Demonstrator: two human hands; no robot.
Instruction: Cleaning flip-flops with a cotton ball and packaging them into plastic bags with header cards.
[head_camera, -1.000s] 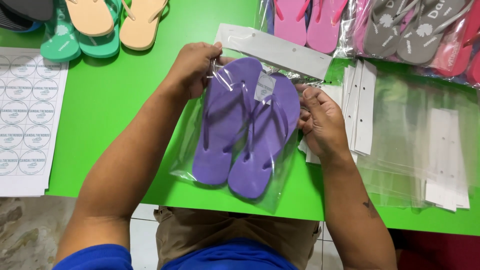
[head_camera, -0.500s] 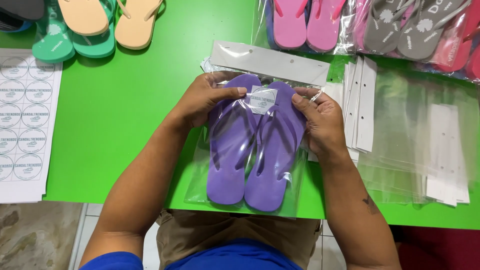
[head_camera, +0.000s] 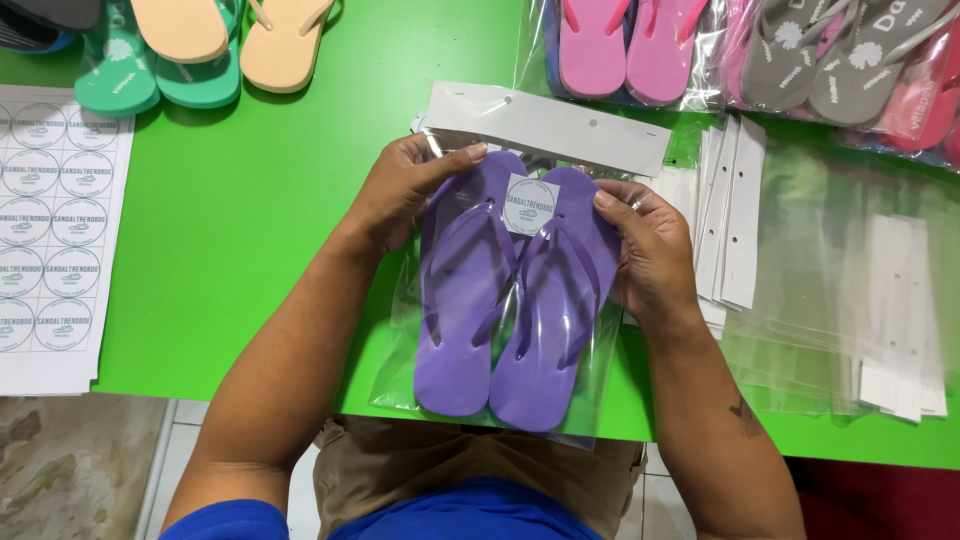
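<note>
Both hands, left hand (head_camera: 400, 195) and right hand (head_camera: 650, 255), clamp the clear plastic bag (head_camera: 420, 370) holding purple rubber flip-flops (head_camera: 510, 310) over the green counter (head_camera: 250, 230). This looks like the bagging step; closing the white header flap (head_camera: 545, 125) would need thumbs released.

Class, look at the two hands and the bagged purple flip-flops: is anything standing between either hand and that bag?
Nothing visible does. The left hand grips the upper left edge of the clear bag of purple flip-flops, and the right hand grips its upper right edge. Both touch the plastic directly, with only the bag film between the fingers and the flip-flops.
</note>
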